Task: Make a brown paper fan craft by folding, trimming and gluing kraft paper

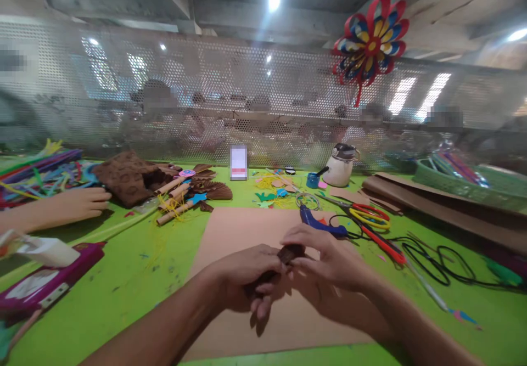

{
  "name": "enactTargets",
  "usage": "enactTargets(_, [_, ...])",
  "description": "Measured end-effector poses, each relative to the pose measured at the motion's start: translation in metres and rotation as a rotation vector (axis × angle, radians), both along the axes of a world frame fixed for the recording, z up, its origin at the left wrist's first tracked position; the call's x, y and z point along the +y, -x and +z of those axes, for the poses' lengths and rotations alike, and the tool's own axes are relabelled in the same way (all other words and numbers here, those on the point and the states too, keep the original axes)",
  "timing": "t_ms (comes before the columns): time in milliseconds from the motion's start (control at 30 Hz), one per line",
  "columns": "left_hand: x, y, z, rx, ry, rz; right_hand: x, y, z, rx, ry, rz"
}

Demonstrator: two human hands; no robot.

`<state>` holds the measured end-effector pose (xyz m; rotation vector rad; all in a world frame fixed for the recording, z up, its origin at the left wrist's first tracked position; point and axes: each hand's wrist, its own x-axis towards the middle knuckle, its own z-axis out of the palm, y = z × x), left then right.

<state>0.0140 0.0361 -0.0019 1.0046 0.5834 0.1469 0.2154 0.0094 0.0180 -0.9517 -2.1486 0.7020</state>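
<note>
A small dark brown piece (291, 252), perhaps folded paper or cloth, is held between both hands over a sheet of tan paper (222, 322). My left hand (251, 270) is closed round its lower part, fingers curled beneath. From the other side my right hand (325, 256) pinches its upper end with thumb and fingertips. Much of the piece is hidden by the fingers. Just beyond the right hand lies a blue glue gun (317, 222). Scissors with red and yellow handles (370, 216) rest to its right.
At left, another person's hand (78, 207) lies near colourful pipe cleaners (45, 171) and crumpled brown material (127, 176). A purple power strip (45, 283) sits in front. A phone (239, 163) stands upright behind. Black cable (440, 264), a white jug (340, 168) and a green basket (494, 182) occupy the right.
</note>
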Motion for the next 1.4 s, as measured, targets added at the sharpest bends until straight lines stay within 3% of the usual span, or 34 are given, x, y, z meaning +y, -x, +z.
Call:
enactTargets(167, [0.002,0.002,-0.001,0.083,-0.073,-0.046,-0.008,0.004,0.008,-0.245,-0.109,-0.057])
enactTargets(300, [0.010,0.011,0.012,0.007,-0.133,0.030,-0.008,0.005,0.004,-0.173,-0.057,-0.135])
enactTargets(367, [0.016,0.015,0.018,-0.067,-0.177,0.211,-0.004,0.007,-0.001,-0.100,-0.031,-0.238])
enactTargets(467, [0.021,0.014,0.019,-0.191,-0.181,0.649,0.003,0.014,-0.015,0.055,0.006,-0.401])
enactTargets(533, [0.019,0.008,0.017,-0.285,-0.162,0.748,0.006,0.021,-0.026,0.189,0.055,-0.447])
enactTargets(700, [0.005,-0.009,0.011,-0.473,-0.154,0.709,0.006,0.039,-0.039,0.419,0.226,-0.431])
enactTargets(833, [-0.002,-0.021,0.004,-0.320,-0.134,0.771,0.004,0.046,-0.042,0.472,0.305,-0.435])
enactTargets(967, [-0.004,-0.027,-0.004,-0.198,-0.233,0.804,0.004,0.049,-0.046,0.529,0.400,-0.446])
enactTargets(1200, [0.000,-0.024,-0.013,-0.225,-0.292,0.812,0.000,0.052,-0.045,0.665,0.550,-0.370])
enactTargets(1400, [0.001,-0.022,-0.009,-0.265,-0.172,0.881,-0.003,0.055,-0.052,0.722,0.615,-0.239])
